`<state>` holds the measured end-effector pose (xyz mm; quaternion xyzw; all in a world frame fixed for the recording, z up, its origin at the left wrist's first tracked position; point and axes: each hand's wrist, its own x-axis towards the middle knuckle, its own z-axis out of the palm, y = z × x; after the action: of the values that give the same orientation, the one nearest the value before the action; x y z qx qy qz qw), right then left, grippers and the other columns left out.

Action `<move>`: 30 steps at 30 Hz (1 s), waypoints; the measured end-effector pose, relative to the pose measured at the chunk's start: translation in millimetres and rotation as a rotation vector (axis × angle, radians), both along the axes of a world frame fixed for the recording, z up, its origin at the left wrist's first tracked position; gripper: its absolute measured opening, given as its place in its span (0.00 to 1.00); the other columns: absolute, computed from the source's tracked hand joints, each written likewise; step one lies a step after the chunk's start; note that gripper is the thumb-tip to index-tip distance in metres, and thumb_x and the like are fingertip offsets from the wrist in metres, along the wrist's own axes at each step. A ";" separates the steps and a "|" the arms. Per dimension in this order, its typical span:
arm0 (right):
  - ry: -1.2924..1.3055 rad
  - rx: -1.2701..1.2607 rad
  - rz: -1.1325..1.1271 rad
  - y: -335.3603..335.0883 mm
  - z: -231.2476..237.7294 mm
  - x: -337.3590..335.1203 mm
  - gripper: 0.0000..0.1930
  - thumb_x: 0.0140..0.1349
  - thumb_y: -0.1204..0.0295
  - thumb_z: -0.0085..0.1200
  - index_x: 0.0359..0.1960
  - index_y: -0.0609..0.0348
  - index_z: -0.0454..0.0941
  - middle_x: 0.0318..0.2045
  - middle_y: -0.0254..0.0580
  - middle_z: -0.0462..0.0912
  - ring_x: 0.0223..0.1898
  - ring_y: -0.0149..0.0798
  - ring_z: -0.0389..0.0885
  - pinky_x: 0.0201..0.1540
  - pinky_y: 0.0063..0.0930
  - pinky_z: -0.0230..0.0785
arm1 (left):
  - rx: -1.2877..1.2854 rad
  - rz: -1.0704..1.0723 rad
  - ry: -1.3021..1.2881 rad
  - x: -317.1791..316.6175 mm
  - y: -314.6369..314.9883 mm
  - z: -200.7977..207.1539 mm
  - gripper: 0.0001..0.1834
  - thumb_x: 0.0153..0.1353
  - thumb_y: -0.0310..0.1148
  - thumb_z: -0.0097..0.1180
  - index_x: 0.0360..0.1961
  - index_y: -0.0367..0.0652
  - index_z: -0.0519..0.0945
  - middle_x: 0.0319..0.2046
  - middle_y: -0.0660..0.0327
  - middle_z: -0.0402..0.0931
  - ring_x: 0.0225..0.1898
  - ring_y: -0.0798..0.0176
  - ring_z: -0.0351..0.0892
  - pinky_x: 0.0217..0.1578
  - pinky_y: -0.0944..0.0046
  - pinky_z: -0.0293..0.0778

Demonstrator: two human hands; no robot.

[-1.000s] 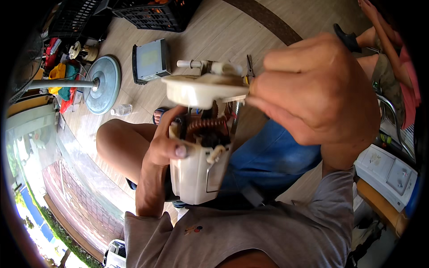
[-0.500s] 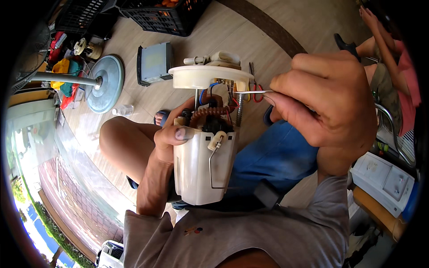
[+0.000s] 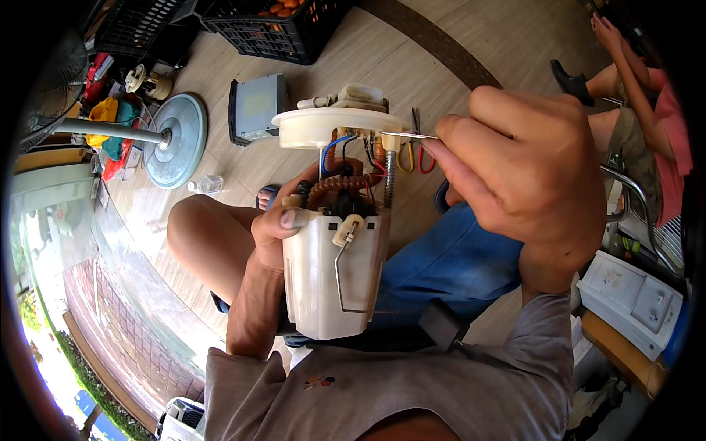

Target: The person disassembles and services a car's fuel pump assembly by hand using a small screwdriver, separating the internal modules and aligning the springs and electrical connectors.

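Note:
My left hand (image 3: 278,228) is wrapped round the upper side of a fuel pump module (image 3: 327,279), its thumb on the cup's rim. The module stands upright over my lap, with a round cream flange (image 3: 323,131) on top, a ribbed brown hose (image 3: 338,189), coloured wires and a spring-wrapped rod (image 3: 390,180). A bent wire float arm (image 3: 340,283) runs down its front. Between thumb and forefinger my right hand (image 3: 526,169) pinches a thin metal tool (image 3: 410,135). The tool's tip reaches the flange's right underside; whether it touches is unclear, and its grip end is hidden in my fist.
On the floor beyond lie red-and-yellow-handled pliers or scissors (image 3: 421,156), a grey boxed device (image 3: 259,109) and a plastic bottle (image 3: 205,184). A black crate (image 3: 279,33) stands farther off, left of it a round fan base (image 3: 175,140). Another person (image 3: 647,125) sits at right.
My right hand and the thin tool have shifted slightly left and up, toward the flange. The module has tilted a little; my left hand keeps its hold.

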<state>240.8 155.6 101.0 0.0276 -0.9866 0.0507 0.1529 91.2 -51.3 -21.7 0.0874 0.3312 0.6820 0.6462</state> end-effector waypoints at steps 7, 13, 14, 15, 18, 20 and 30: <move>0.060 0.044 -0.002 -5.1 -5.5 -3.3 0.10 0.40 0.76 0.67 0.25 0.62 0.78 0.18 0.36 0.66 0.16 0.36 0.71 0.17 0.30 0.61 | -0.024 0.000 -0.003 -1.0 -0.3 0.8 0.60 0.35 0.49 0.65 0.66 0.24 0.55 0.56 0.38 0.69 0.53 0.46 0.76 0.55 0.54 0.74; 0.042 0.061 -0.026 -13.8 -6.0 -4.8 0.11 0.39 0.76 0.67 0.25 0.64 0.77 0.19 0.37 0.66 0.16 0.36 0.71 0.16 0.32 0.60 | -0.016 0.054 -0.009 2.9 1.2 -1.7 0.58 0.34 0.48 0.64 0.65 0.25 0.57 0.55 0.39 0.70 0.52 0.45 0.77 0.54 0.53 0.75; 0.037 0.065 -0.034 -16.0 -6.0 -4.6 0.11 0.39 0.76 0.66 0.24 0.64 0.77 0.19 0.37 0.66 0.16 0.36 0.71 0.16 0.32 0.60 | -0.016 0.054 -0.010 3.5 1.2 -1.7 0.58 0.34 0.48 0.64 0.65 0.25 0.57 0.55 0.39 0.70 0.52 0.45 0.77 0.54 0.53 0.75; 0.042 0.093 -0.041 -18.2 -7.0 -4.8 0.11 0.39 0.76 0.66 0.24 0.65 0.77 0.18 0.37 0.65 0.16 0.36 0.71 0.16 0.32 0.60 | -0.023 0.063 -0.017 4.1 1.0 -1.5 0.58 0.34 0.47 0.64 0.65 0.25 0.57 0.55 0.39 0.70 0.52 0.45 0.77 0.54 0.53 0.75; 0.059 0.133 -0.040 -20.3 -9.8 -6.6 0.11 0.39 0.76 0.65 0.24 0.65 0.76 0.18 0.37 0.65 0.16 0.35 0.71 0.15 0.32 0.60 | -0.036 0.076 -0.023 3.6 0.9 0.2 0.57 0.34 0.47 0.63 0.65 0.25 0.58 0.54 0.39 0.71 0.52 0.46 0.77 0.55 0.53 0.75; 0.071 0.147 -0.031 -21.6 -12.1 -6.4 0.11 0.39 0.76 0.65 0.24 0.65 0.76 0.18 0.37 0.65 0.16 0.35 0.71 0.15 0.32 0.60 | -0.043 0.080 -0.022 3.2 1.0 -0.1 0.57 0.34 0.46 0.63 0.66 0.26 0.57 0.54 0.39 0.71 0.52 0.46 0.77 0.55 0.53 0.75; 0.019 0.117 0.058 -14.7 -9.3 -8.1 0.12 0.34 0.75 0.64 0.17 0.63 0.71 0.17 0.36 0.63 0.15 0.36 0.68 0.13 0.31 0.59 | -0.064 0.021 -0.033 -0.6 -6.3 -6.9 0.58 0.31 0.45 0.62 0.66 0.26 0.58 0.56 0.40 0.71 0.54 0.46 0.76 0.57 0.54 0.72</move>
<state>232.7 140.9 91.7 0.0655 -0.9851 -0.0028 0.1589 90.6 -57.6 -28.5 0.0522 0.3431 0.6790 0.6469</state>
